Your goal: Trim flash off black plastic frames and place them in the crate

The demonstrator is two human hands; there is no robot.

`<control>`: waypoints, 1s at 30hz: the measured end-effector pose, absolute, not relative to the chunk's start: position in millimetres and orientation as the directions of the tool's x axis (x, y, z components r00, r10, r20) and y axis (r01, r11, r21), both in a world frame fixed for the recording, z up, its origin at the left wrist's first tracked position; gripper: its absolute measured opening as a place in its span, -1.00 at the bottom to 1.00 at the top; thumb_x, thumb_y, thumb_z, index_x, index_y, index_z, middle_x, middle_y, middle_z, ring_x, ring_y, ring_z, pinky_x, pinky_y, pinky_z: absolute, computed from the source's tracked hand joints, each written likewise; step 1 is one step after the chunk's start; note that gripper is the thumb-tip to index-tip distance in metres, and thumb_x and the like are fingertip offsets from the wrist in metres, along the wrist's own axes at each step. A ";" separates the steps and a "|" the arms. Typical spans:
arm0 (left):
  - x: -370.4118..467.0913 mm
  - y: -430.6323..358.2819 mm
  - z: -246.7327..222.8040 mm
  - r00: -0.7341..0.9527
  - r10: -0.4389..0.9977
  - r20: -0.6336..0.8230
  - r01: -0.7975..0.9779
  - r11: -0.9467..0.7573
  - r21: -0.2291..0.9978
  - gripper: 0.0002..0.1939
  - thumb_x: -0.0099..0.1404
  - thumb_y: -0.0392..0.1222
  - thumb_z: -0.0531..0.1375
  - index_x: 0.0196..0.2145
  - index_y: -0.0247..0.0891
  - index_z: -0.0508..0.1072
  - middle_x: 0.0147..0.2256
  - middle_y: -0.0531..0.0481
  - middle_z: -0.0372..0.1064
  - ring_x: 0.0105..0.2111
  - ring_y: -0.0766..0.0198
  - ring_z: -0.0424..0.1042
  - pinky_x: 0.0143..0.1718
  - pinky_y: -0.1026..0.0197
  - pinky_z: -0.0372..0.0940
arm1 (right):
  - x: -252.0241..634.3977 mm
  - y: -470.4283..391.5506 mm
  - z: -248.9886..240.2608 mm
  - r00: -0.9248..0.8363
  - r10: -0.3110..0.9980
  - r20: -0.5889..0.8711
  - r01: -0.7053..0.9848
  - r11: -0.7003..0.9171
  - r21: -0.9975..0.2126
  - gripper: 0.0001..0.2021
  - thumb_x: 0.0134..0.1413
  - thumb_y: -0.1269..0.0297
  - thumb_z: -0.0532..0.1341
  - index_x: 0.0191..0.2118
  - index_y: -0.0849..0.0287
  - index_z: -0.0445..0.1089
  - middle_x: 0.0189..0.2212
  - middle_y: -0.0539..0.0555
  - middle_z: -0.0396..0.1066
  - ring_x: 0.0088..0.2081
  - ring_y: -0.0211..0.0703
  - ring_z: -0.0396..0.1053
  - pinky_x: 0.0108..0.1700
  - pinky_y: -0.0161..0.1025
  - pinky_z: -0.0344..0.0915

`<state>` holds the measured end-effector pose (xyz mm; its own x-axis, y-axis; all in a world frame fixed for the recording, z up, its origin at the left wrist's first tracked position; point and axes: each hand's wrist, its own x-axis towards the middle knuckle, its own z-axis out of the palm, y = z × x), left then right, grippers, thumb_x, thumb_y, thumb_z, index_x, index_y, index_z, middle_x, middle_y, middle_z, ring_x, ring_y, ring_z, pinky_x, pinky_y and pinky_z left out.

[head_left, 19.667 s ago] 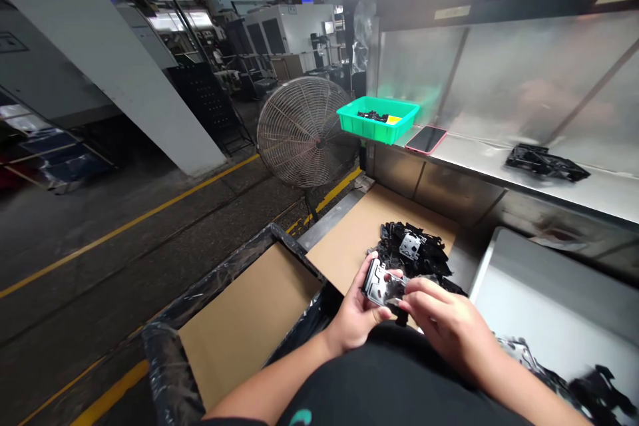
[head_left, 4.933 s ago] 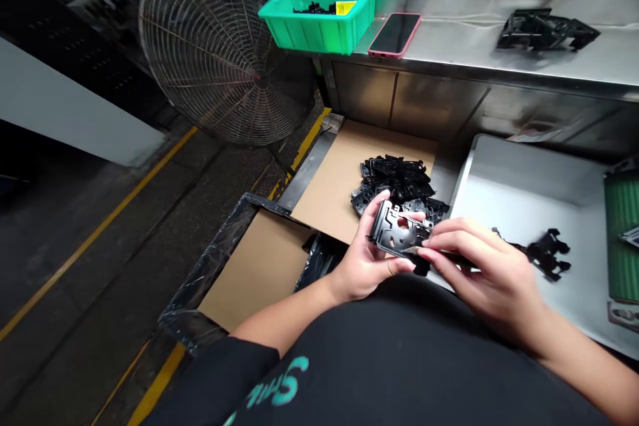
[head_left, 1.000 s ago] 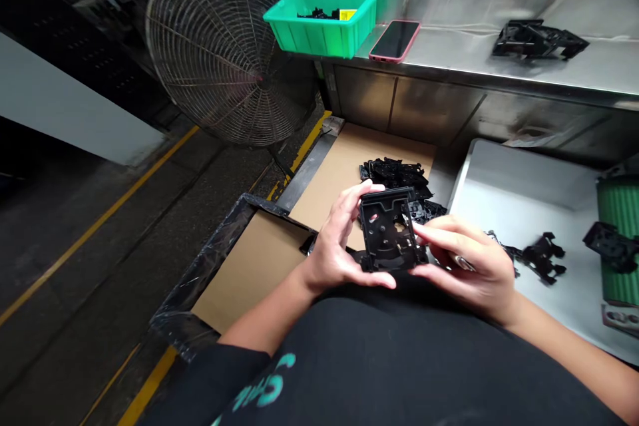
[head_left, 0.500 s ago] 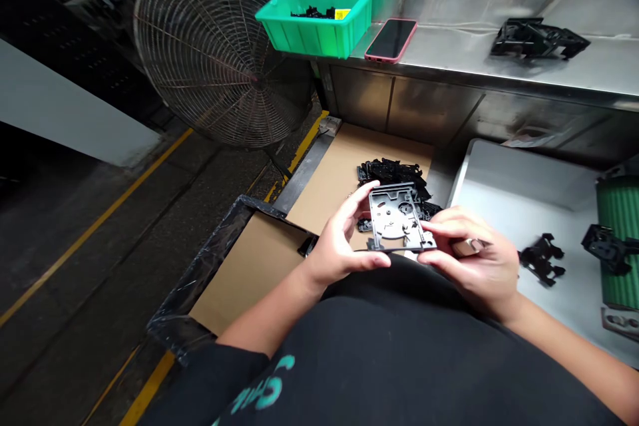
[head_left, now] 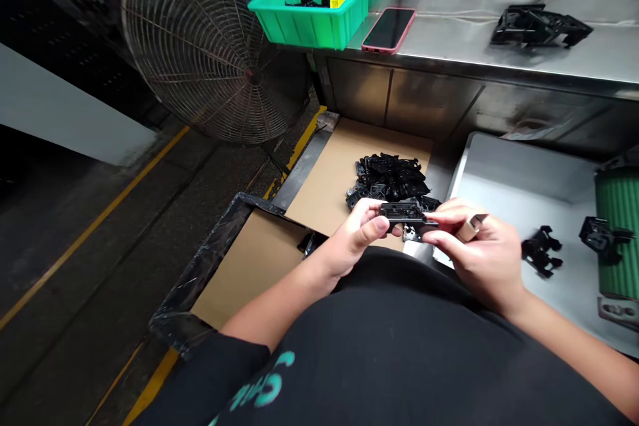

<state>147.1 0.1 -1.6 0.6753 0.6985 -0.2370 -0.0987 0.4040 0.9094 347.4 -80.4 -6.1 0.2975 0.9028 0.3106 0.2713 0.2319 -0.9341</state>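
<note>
Turned edge-on in front of my body is a black plastic housing part [head_left: 400,213] with ribs and slots along its side. My left hand [head_left: 357,236] is closed around its left end, thumb on the near side. My right hand [head_left: 482,256] is closed, thumb and forefinger pinched at the part's right end. A small tan tool [head_left: 469,229] with a dark metallic end sticks up between the right hand's fingers; its other end is hidden. Just beyond my hands lies a pile of black plastic parts [head_left: 392,176] on a cardboard sheet [head_left: 319,193].
A grey tray [head_left: 534,180] on the right holds a loose black part [head_left: 542,251]. Another sits by a green ribbed roll [head_left: 619,233]. The metal shelf carries a green bin [head_left: 309,23], phone [head_left: 389,30] and black assembly [head_left: 539,26]. Left are a fan [head_left: 214,46] and cardboard-lined box [head_left: 244,269].
The housing part has been tipped from its open face showing to edge-on. My left thumb now lies over its side. The view has shifted slightly.
</note>
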 end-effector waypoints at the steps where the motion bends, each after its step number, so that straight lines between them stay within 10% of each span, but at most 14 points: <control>1: 146.6 -0.4 -2.3 0.680 0.696 -0.232 -0.101 0.401 0.910 -0.26 0.23 0.43 0.33 0.07 -0.23 0.38 -0.07 -0.14 0.54 -0.01 0.08 0.49 0.13 0.00 0.24 | 347.5 -81.4 -5.8 0.298 0.902 0.312 0.274 0.233 -0.933 -0.85 0.09 0.30 0.54 -0.22 0.01 0.64 -0.35 -0.03 0.53 -0.39 -0.19 0.45 -0.37 -0.22 0.37; 16: 127.9 2.0 -16.2 0.690 0.685 0.235 -0.287 -0.040 0.957 0.26 -0.03 0.06 0.62 0.50 0.11 0.09 0.55 -0.21 -0.11 0.41 -0.16 0.25 0.38 -0.19 0.27 | 357.9 -99.5 -11.1 0.034 0.884 0.467 0.212 0.450 -0.868 -0.47 0.09 0.49 0.49 0.13 -0.14 0.59 -0.22 0.03 0.50 -0.39 -0.14 0.39 -0.47 -0.15 0.33; 30: 118.8 -1.4 -5.3 0.598 0.778 0.192 -0.154 -0.124 0.980 0.26 -0.13 0.07 0.65 0.45 -0.08 0.22 0.37 -0.24 0.28 0.38 -0.25 0.28 0.45 -0.27 0.19 | 357.9 -95.5 5.3 0.046 0.855 0.517 0.331 0.475 -0.815 -0.60 0.20 0.29 0.44 0.14 -0.05 0.57 -0.15 0.10 0.41 -0.40 -0.17 0.35 -0.48 -0.19 0.32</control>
<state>118.8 -1.4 -5.3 0.5980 0.7781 0.1921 -0.1541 -0.1236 0.9803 357.9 -95.5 5.3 0.0456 0.8550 0.5167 0.3309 0.4751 -0.8153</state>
